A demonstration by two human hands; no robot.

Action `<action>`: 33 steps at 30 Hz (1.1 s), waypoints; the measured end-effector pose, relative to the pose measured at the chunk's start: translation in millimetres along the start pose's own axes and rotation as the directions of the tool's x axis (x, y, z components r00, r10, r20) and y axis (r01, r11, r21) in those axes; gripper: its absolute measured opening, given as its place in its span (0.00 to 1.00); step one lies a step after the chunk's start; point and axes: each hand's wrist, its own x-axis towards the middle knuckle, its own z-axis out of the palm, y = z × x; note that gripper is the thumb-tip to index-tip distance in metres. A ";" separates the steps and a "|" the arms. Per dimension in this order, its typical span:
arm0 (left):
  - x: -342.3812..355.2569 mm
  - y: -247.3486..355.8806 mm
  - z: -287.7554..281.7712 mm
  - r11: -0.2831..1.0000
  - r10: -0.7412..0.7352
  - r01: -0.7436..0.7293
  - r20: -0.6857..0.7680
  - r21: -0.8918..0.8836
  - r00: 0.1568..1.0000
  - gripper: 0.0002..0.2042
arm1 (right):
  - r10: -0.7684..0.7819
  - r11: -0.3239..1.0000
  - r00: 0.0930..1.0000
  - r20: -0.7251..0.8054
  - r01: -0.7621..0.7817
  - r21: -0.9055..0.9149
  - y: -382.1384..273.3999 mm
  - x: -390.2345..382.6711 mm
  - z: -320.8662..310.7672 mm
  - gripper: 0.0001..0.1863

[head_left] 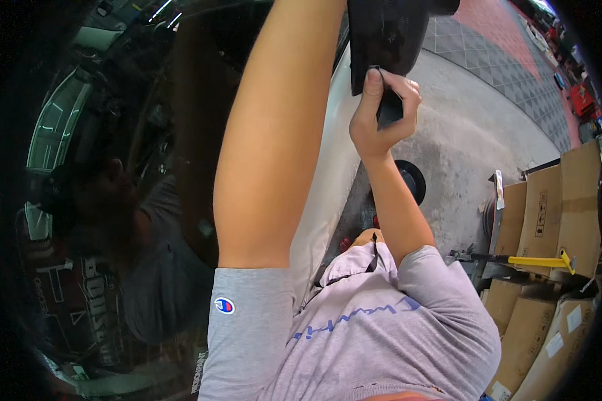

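Observation:
My right hand is raised at the lower edge of a black, smooth, moulded part that looks like a car's side mirror housing. Its thumb and fingers are closed on a thin black piece, partly covered by the fingers; I cannot tell whether it joins the moulded part. My left arm stretches up past the top edge of the picture, so its hand is out of sight. Along that arm runs a dark, glossy car window with reflections in it, beside a pale car body panel.
Several cardboard boxes stand at the right, with a yellow-handled tool beside them. A black round object lies on the concrete floor below my right forearm. Grey and red floor tiles lie farther off.

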 end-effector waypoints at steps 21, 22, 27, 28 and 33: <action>0.8 -7.7 0.4 0.991 -0.115 0.109 0.078 0.083 0.990 0.14 | -0.200 0.980 0.974 0.109 0.200 0.007 -7.2 41.6 12.9 0.09; 8.2 -15.7 -3.2 0.893 0.190 -0.265 0.230 0.364 0.955 0.14 | -0.167 0.985 0.976 0.142 0.170 -0.011 -14.5 51.6 15.3 0.10; 5.7 -12.4 -0.7 0.950 0.151 -0.173 0.103 0.260 0.983 0.12 | -0.118 0.993 0.990 0.072 0.119 -0.011 -0.4 7.0 4.7 0.10; 6.0 -17.5 0.4 0.737 0.358 -0.445 0.265 0.509 0.895 0.12 | -0.138 0.990 0.988 0.065 0.139 -0.007 -2.0 11.0 7.4 0.10; 4.6 -15.2 6.6 0.879 0.218 -0.291 0.224 0.379 0.950 0.13 | -0.152 0.988 0.981 0.119 0.155 -0.012 -12.0 41.6 16.1 0.09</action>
